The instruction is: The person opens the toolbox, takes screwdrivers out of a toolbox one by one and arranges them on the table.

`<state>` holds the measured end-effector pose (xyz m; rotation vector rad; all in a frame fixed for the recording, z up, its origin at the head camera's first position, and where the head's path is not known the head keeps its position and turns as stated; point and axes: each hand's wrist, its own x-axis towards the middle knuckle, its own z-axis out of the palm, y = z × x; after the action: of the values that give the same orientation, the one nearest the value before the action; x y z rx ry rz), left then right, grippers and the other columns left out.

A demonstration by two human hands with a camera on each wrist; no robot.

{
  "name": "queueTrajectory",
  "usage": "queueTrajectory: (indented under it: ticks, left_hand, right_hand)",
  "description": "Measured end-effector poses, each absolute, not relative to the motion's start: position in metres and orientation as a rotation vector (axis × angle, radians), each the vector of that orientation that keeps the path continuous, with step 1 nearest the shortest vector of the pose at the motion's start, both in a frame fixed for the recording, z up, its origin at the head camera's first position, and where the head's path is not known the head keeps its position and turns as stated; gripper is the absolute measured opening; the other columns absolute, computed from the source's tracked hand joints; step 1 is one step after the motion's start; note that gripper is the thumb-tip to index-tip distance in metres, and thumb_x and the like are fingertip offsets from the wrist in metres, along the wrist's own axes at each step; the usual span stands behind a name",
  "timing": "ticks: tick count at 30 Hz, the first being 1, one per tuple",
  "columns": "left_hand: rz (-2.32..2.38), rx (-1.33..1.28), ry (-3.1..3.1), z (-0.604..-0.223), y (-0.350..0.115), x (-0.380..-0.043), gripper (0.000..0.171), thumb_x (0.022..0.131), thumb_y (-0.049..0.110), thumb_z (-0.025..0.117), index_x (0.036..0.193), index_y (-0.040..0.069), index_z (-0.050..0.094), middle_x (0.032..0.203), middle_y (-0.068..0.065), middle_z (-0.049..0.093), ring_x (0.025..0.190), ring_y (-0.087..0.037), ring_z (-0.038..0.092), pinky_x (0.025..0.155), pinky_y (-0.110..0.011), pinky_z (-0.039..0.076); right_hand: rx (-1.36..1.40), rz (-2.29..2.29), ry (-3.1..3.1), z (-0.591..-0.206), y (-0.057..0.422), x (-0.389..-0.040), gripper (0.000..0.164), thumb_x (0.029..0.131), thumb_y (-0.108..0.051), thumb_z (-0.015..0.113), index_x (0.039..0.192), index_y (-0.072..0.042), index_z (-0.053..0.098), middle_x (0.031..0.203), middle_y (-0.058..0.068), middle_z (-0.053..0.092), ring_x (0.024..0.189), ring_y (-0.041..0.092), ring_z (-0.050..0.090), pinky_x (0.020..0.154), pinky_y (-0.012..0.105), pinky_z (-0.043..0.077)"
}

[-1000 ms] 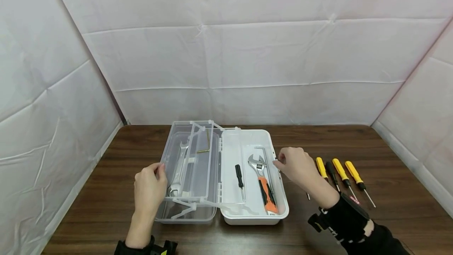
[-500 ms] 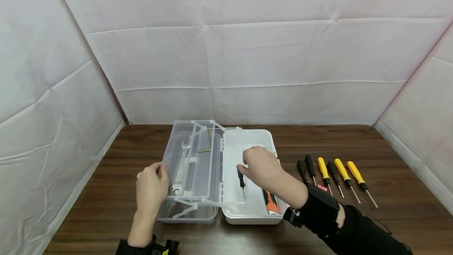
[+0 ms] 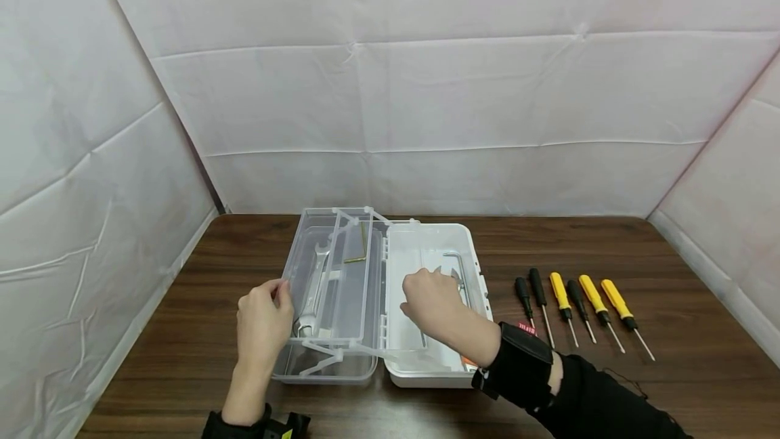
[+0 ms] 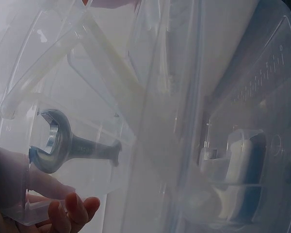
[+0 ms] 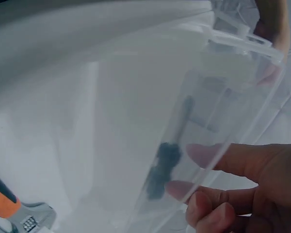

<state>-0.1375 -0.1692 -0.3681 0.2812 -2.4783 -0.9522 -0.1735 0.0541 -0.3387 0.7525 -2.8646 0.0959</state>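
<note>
My left hand [image 3: 263,320] pinches the left edge of the clear plastic tray [image 3: 350,342] of an opened toolbox. An open-end wrench [image 4: 56,143] shows through the plastic beside its fingers. My right hand [image 3: 434,301] is over the white box [image 3: 435,381]. In the right wrist view its thumb and forefinger are apart, close to the handle of a small black screwdriver [image 5: 161,172], seen through a clear wall; whether they touch it I cannot tell. An adjustable wrench [image 3: 469,362] with an orange handle is mostly hidden under the right forearm.
A brass hex key [image 3: 364,246] lies in the clear part, a silver hex key [image 3: 461,266] in the white box. Right of the box several screwdrivers lie in a row, among them a yellow one [image 3: 617,300] and a black one [image 3: 536,283]. White cloth [image 3: 426,100] surrounds the table.
My right hand has moved left from the white box's right edge, across the adjustable wrench, to the small black screwdriver. The left hand stays at the tray's edge.
</note>
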Motion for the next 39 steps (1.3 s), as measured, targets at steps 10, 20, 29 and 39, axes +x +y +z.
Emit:
queueTrajectory:
  ticks: [10,20,29,39]
  left_hand:
    - [-0.950,0.284,-2.481,-0.368,-0.169,-0.138,0.023,0.087,0.008,0.050,0.093,-0.009,0.064,0.087,-0.026,0.063,0.081,-0.042,0.059,0.066,-0.051,0.044]
    - [-0.955,0.286,-2.479,-0.367,-0.169,-0.137,0.024,0.087,0.008,0.049,0.093,-0.009,0.064,0.088,-0.027,0.062,0.081,-0.043,0.059,0.066,-0.052,0.043]
    - [-0.964,0.289,-2.494,-0.367,-0.169,-0.136,0.024,0.088,0.008,0.048,0.094,-0.010,0.063,0.089,-0.028,0.062,0.081,-0.043,0.059,0.065,-0.052,0.044]
    - [-0.965,0.280,-2.493,-0.367,-0.169,-0.136,0.024,0.088,0.008,0.048,0.094,-0.010,0.063,0.088,-0.027,0.062,0.080,-0.043,0.059,0.063,-0.051,0.045]
  right_hand:
    - [0.749,0.110,-2.949,-0.344,0.055,-0.185,0.037,0.067,-0.026,0.075,0.048,-0.013,0.046,0.045,-0.001,0.045,0.042,0.013,0.045,0.036,0.033,0.039]
    - [0.684,0.177,-3.068,-0.341,0.055,-0.189,0.039,0.069,-0.020,0.072,0.047,-0.014,0.040,0.044,-0.004,0.037,0.040,0.010,0.036,0.036,0.025,0.030]
    - [0.646,0.448,-3.139,-0.335,0.061,-0.189,0.043,0.071,-0.017,0.067,0.043,-0.015,0.034,0.039,-0.009,0.024,0.037,0.006,0.024,0.036,0.020,0.023]
    - [0.760,0.851,-3.077,-0.324,0.065,-0.186,0.033,0.076,-0.011,0.064,0.046,-0.007,0.053,0.036,-0.002,0.048,0.033,0.008,0.050,0.044,0.020,0.038]
